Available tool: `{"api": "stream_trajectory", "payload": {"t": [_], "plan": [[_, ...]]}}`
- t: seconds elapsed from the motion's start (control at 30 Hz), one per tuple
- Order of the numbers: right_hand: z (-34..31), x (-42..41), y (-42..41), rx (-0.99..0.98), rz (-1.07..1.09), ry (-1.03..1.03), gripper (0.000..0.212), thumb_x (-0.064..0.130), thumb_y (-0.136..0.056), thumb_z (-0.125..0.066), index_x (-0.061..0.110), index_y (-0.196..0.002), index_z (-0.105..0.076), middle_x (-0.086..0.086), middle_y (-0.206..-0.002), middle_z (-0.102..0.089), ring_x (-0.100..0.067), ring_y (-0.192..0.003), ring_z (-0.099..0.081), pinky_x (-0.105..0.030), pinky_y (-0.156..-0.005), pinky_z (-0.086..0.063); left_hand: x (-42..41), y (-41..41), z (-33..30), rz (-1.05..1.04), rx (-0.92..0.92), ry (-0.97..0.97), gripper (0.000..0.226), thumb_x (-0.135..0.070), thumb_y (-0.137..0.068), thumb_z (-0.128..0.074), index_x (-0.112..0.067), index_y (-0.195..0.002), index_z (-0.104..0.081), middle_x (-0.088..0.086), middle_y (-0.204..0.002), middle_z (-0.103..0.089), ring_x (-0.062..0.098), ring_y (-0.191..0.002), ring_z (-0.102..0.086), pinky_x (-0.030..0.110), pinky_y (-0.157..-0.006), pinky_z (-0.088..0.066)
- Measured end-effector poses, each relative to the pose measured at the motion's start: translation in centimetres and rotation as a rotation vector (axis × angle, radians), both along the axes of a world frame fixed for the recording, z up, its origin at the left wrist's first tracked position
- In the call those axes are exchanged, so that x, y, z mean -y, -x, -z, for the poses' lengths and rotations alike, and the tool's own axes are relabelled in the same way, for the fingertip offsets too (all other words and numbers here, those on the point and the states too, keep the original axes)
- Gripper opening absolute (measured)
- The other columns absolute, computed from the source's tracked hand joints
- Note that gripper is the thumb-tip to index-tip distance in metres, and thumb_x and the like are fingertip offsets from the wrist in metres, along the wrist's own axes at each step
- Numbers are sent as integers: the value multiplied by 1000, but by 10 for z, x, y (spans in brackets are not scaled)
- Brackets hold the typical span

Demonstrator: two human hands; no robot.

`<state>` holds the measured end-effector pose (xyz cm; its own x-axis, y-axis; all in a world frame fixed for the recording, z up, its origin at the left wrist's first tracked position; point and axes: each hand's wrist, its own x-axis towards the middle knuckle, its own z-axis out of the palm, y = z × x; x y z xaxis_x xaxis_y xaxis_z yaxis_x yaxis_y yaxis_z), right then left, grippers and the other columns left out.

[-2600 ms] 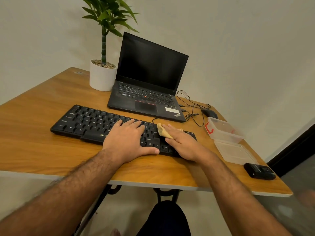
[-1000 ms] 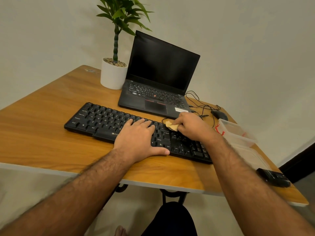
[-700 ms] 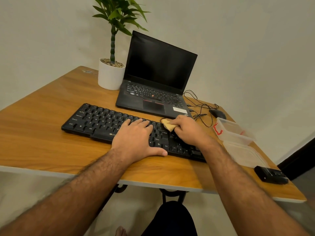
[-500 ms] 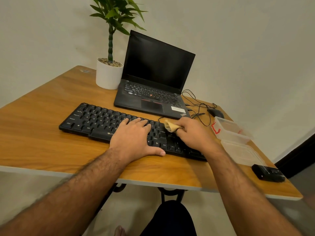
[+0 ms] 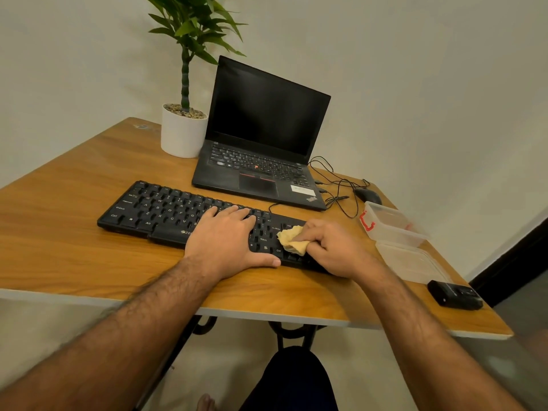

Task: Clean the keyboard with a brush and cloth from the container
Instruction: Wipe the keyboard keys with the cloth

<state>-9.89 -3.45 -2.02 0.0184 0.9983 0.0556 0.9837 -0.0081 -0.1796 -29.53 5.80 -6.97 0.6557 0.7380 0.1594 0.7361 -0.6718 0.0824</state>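
Head view: one wide-angle frame over a wooden table (image 5: pixel 59 247).
Keyboard (image 5: pixel 154 212): black, at frame centre; legends Ctrl, Alt and Shift read along its near rows; a logo starting "ZE" on the front edge is partly hidden.
Left hand (image 5: pixel 228 241): lies flat on the keys with straight fingers, thumb along the front edge.
Right hand (image 5: pixel 335 250): fingers curl round a crumpled yellow cloth (image 5: pixel 292 240), pressing it onto the keyboard's right part.
Container (image 5: pixel 391 223): clear, red clip, at right; its lid (image 5: pixel 412 262) lies just below it.
Laptop (image 5: pixel 261 137): open, dark screen, "ThinkPad" on the palm rest.
Brush: cannot tell where.
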Motion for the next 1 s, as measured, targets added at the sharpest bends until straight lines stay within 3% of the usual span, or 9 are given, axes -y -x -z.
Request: {"api": "stream_trajectory", "payload": {"t": [0.17,0.3,0.43,0.57,0.7,0.83,0.9,1.0], "plan": [[0,-6,3,76,43,-29,35,14,-98,-48,22,-127,-67,3,-112,-59,-11,-105,-50,-28,-86,-43,0,0,0,0,-5,2,121,-101,-62,-25,-23,-155,-30,-3,-163,-26,17,-151,-20,45,-124,-14],[3,2,10,2,-13,-16,35,12,-97,-48,20,-123,-70,4,-107,-59,-10,-100,-51,-27,-83,-42,0,0,1,-5,6,-12,122,-102,-62,-24,-23,-154,-32,-3,-162,-29,16,-151,-21,45,-123,-15],[-3,4,5,77,34,17,36,16,-98,-48,22,-128,-66,3,-116,-60,-10,-102,-50,-29,-86,-44,0,0,1,-4,1,-9,122,-101,-62,-24,-23,-154,-32,-3,-162,-28,16,-151,-21,45,-124,-15],[5,9,15,62,20,5,40,15,-98,-46,22,-134,-61,5,-111,-55,-10,-101,-46,-27,-84,-38,-1,-1,1,-2,2,-17,121,-101,-62,-23,-23,-154,-32,-3,-162,-29,16,-150,-22,45,-123,-15],[-8,14,4,41,71,68,31,17,-98,-50,19,-124,-67,2,-113,-62,-11,-97,-52,-27,-81,-45,0,-1,0,-2,-5,-9,122,-101,-62,-23,-23,-155,-31,-3,-163,-28,17,-151,-21,46,-124,-15],[-17,7,-10,-17,253,-84,23,20,-97,-52,22,-107,-72,3,-94,-68,-10,-85,-59,-40,-79,-56,0,0,0,-4,-2,-1,122,-101,-62,-24,-23,-155,-31,-3,-163,-28,17,-151,-21,46,-124,-14],[-12,4,-4,-24,255,-76,21,19,-96,-53,22,-105,-72,4,-90,-67,-9,-81,-58,-34,-69,-54,0,0,0,-2,-3,-3,121,-101,-62,-25,-23,-155,-31,-3,-162,-29,17,-150,-21,46,-124,-14],[-2,5,10,50,194,-8,19,17,-95,-53,19,-103,-71,2,-95,-65,-5,-75,-50,-22,-57,-37,1,0,0,-6,3,-7,122,-101,-62,-24,-23,-154,-32,-3,-162,-29,17,-150,-21,45,-123,-14]]}}
